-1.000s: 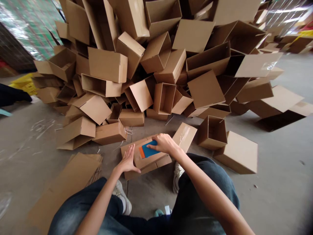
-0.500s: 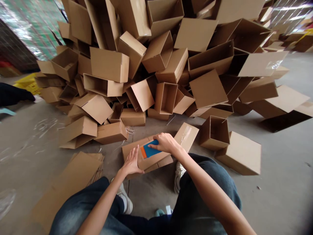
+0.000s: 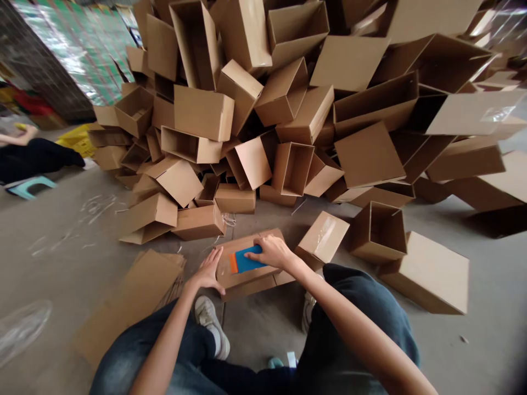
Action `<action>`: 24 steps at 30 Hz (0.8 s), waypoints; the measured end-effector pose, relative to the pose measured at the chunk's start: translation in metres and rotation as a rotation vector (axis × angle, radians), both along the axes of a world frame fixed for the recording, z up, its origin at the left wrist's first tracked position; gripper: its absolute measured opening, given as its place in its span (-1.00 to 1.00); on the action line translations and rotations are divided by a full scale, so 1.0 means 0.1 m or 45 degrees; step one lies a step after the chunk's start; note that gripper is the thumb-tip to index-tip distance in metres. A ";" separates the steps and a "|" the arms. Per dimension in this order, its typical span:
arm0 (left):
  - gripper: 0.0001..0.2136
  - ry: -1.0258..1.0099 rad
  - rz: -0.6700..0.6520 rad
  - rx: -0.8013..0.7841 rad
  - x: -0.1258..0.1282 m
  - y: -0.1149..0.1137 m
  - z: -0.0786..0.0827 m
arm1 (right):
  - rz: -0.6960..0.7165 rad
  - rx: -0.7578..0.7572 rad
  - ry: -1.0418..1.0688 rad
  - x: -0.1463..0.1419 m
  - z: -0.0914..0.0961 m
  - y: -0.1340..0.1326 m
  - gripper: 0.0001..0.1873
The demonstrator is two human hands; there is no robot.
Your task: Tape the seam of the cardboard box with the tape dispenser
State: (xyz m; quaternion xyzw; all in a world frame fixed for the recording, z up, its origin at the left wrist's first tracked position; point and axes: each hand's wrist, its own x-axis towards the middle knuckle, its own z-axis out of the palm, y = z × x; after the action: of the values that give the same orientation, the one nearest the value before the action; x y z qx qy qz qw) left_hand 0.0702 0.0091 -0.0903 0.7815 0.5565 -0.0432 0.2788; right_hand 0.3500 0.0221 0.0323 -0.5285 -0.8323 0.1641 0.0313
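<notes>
Head cam: right hand (image 3: 269, 251) grips blue scraper (image 3: 246, 261) w/ orange edge, pressed on cardboard box (image 3: 247, 274) on floor (image 3: 61, 258). Left hand (image 3: 209, 269) open, flat on box's left edge.

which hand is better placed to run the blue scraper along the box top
Right, probably. The right hand already grips the blue scraper on the box, while the left hand lies flat against the box's left edge, steadying it.
</notes>
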 end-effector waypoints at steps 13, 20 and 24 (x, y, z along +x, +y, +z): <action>0.26 -0.097 0.031 -0.069 -0.10 0.02 -0.20 | -0.042 -0.006 0.170 -0.16 0.35 0.02 -0.38; 0.37 -0.190 -0.033 0.008 -0.10 0.02 -0.14 | -0.041 -0.087 0.101 -0.09 0.38 0.11 -0.42; 0.41 -0.187 -0.024 -0.003 -0.05 0.02 -0.08 | -0.007 -0.100 0.107 0.00 0.24 0.18 -0.42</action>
State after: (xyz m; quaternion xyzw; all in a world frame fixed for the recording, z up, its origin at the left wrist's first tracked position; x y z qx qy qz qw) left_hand 0.0647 0.0114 -0.0983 0.7875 0.5270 0.0111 0.3195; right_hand 0.3496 0.0399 0.0560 -0.5242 -0.8218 0.2185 0.0460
